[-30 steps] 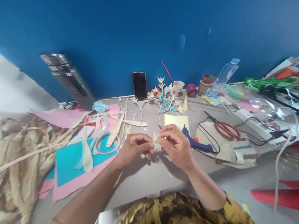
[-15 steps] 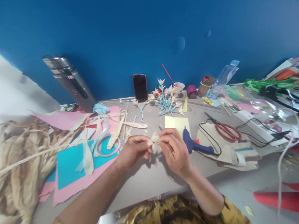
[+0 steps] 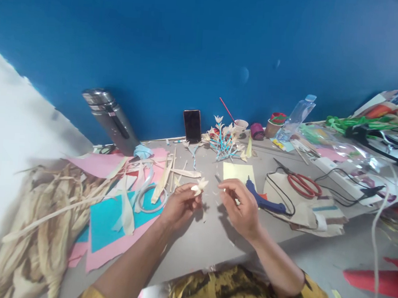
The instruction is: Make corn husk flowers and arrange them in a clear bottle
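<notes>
My left hand [image 3: 180, 205] pinches a small cream flower [image 3: 199, 186] between thumb and fingers, its pointed petals facing up and to the right. It looks made of dried husk. Across a short gap from the flower is my right hand [image 3: 239, 208], its fingers curled in. A pale bit shows between those fingers, too small to name. A thin grey tip [image 3: 218, 179] sticks out beside the right index finger; whether it is held or lies on the table I cannot tell. Behind the hands stands a bunch of similar flowers on blue stems [image 3: 225, 141].
A blue glue gun [image 3: 265, 202] lies right of my right hand, by yellow paper [image 3: 240, 172] and red-handled scissors [image 3: 304, 186]. Left are a tape roll [image 3: 164, 201], blue sheets [image 3: 108, 224] and dried husks [image 3: 39, 242]. A phone [image 3: 192, 126] and flask [image 3: 114, 122] stand behind.
My right hand has let go of the flower and drawn away to the right. The flower stays in my left hand. The whole view has shifted slightly.
</notes>
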{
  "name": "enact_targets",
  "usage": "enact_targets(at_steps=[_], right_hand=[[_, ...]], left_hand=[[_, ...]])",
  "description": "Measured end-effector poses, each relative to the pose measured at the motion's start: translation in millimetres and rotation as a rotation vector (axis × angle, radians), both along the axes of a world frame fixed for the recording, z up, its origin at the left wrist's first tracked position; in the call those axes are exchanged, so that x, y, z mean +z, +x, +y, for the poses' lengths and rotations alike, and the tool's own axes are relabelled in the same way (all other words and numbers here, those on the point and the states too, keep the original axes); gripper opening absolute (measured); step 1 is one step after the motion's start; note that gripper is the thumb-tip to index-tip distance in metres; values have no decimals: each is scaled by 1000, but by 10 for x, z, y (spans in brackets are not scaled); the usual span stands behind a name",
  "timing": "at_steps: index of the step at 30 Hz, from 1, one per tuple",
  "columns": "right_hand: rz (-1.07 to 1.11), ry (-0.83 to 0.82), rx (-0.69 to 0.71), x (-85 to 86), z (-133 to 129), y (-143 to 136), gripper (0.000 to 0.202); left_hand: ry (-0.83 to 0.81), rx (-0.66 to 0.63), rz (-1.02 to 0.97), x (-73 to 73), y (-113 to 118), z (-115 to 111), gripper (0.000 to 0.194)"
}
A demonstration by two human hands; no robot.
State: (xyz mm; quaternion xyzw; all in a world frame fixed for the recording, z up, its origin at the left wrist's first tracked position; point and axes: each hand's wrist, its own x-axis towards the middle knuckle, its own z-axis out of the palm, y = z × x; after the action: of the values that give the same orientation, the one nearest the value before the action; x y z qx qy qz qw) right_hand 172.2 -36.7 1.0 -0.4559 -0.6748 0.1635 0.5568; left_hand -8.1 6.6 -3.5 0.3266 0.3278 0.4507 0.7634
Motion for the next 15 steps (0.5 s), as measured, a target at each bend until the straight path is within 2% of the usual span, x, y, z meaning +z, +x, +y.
enact_targets(at_steps=[9,12,15], right_hand=[[-144,-290,10,-8,-57,368,12],[-128,-325,32,57,-56,348,12],[-144,-291,95,169,-32,186,13]], left_hand=[[-26,-61,-185,4,-55,54,28],[-16,-90,-171,12,-36,30,29],[-1,-92,-135,23,-13,-1,28]])
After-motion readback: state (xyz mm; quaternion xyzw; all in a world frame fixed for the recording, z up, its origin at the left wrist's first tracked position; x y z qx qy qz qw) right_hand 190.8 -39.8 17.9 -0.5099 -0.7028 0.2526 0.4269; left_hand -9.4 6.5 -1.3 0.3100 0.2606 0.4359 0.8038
